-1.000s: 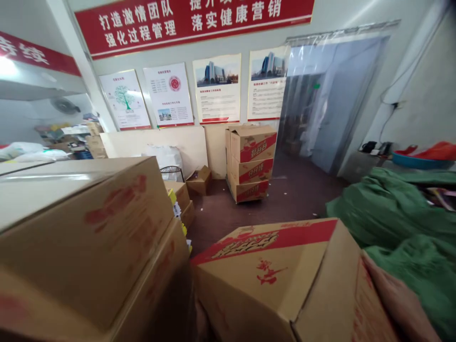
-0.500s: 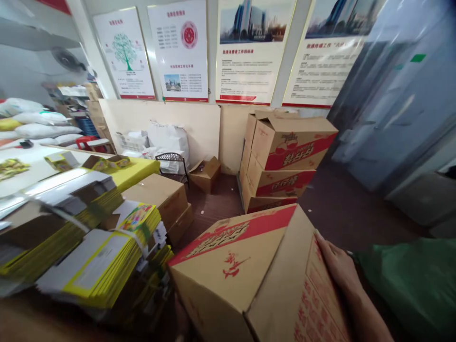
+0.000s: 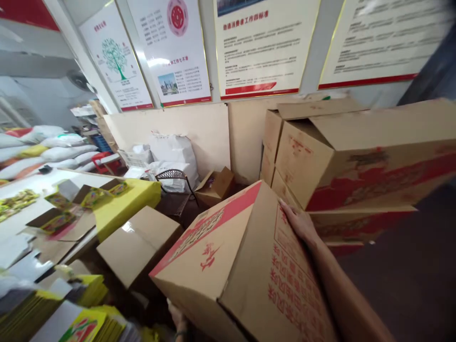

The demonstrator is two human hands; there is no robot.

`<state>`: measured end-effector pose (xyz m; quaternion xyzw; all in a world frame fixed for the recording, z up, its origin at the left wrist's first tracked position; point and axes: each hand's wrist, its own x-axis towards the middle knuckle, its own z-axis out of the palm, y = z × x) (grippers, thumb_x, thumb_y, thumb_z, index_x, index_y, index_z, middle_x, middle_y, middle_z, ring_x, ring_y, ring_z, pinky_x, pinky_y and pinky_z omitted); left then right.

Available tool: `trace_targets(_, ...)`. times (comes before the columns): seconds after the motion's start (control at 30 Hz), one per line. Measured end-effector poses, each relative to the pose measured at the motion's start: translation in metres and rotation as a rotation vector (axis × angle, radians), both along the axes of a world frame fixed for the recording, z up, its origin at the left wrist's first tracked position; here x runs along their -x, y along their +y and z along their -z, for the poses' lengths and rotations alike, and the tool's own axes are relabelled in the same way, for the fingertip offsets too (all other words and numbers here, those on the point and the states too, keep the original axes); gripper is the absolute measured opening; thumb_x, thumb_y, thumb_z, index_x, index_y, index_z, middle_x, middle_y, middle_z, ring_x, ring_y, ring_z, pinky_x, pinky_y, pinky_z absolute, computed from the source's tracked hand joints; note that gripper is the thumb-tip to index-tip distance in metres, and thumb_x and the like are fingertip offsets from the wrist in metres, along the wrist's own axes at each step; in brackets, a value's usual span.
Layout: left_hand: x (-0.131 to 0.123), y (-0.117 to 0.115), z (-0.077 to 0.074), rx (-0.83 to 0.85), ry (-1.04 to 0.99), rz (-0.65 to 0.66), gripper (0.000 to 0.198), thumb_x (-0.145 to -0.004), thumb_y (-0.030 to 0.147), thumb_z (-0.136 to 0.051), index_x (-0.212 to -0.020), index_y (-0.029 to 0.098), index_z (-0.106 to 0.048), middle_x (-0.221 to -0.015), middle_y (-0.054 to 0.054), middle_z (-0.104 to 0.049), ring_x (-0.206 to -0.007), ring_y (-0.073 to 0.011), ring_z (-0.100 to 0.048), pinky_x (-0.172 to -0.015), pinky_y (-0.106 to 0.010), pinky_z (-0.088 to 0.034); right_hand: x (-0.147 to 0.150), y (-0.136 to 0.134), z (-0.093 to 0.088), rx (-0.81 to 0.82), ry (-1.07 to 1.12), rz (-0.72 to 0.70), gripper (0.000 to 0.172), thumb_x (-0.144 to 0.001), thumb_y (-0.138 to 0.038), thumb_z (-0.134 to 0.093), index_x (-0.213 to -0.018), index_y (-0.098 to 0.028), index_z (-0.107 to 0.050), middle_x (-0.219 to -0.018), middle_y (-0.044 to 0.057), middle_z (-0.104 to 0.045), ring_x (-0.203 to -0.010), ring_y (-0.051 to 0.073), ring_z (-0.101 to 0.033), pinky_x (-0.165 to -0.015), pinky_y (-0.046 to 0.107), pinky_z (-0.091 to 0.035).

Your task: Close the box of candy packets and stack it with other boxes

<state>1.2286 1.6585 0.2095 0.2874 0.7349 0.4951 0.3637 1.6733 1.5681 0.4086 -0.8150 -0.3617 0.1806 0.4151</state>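
Observation:
I carry a large cardboard box [image 3: 235,256] with a red band and red print in front of me. My right hand [image 3: 298,222] lies flat against its right side, fingers stretched along the cardboard. My left hand [image 3: 177,317] is under the box's lower left edge; only a wrist and part of the hand show, its fingers hidden. Just ahead on the right stands a stack of the same red-printed boxes [image 3: 356,161], the top one with open flaps.
A plain sealed carton [image 3: 137,244] sits on the floor to the left. A table [image 3: 117,209] with a yellow cover holds flat yellow packaging. White sacks [image 3: 173,152], a wire chair [image 3: 174,183] and a small open box [image 3: 217,185] stand by the wall under posters.
I have walked forward with the box; the stack of red-printed boxes is much closer and larger. The view has tilted down, the doorway and green sheeting have left the picture.

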Motion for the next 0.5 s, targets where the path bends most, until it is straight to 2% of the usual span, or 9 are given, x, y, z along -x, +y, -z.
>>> trace_targets(0.1, -0.013, 0.046, 0.002, 0.060, 0.009, -0.058, 0.013, -0.066, 0.025, -0.055, -0.076, 0.025, -0.046, -0.063, -0.001, -0.050, -0.066, -0.0263, -0.053, -0.061, -0.040, -0.049, -0.026, 0.081, -0.003, -0.018, 0.025, -0.094, 0.082, -0.087, -0.077, -0.026, -0.106, -0.015, -0.076, -0.119, 0.016, -0.069, -0.121, 0.035, -0.058, -0.104, 0.044, -0.042)
trace_targets(0.23, -0.037, 0.117, 0.010, 0.093, -0.028, -0.147, 0.019, -0.059, 0.030, -0.055, -0.075, 0.026, -0.048, -0.061, -0.001, -0.050, -0.068, -0.0277, -0.055, -0.063, -0.040, -0.048, -0.050, 0.187, 0.003, -0.019, 0.012, -0.146, 0.079, -0.088, -0.075, -0.027, -0.105, -0.016, -0.076, -0.116, 0.014, -0.071, -0.114, 0.034, -0.062, -0.098, 0.044, -0.046)
trace_targets(0.37, -0.066, 0.211, 0.019, 0.079, -0.095, -0.214, 0.018, -0.059, 0.027, -0.054, -0.077, 0.024, -0.049, -0.065, -0.001, -0.055, -0.072, -0.0251, -0.057, -0.070, -0.036, -0.049, -0.076, 0.291, 0.016, -0.022, 0.001, -0.189, 0.077, -0.089, -0.073, -0.029, -0.110, -0.015, -0.075, -0.115, 0.014, -0.071, -0.112, 0.033, -0.063, -0.099, 0.044, -0.045)
trace_targets(0.5, -0.099, 0.298, 0.020, 0.105, -0.164, -0.259, 0.012, -0.067, 0.026, -0.054, -0.077, 0.021, -0.054, -0.067, -0.002, -0.058, -0.079, -0.0247, -0.061, -0.071, -0.032, -0.050, -0.107, 0.382, 0.021, 0.012, 0.059, -0.151, 0.077, -0.088, -0.073, -0.033, -0.112, -0.012, -0.074, -0.115, 0.016, -0.071, -0.114, 0.034, -0.062, -0.101, 0.043, -0.045)
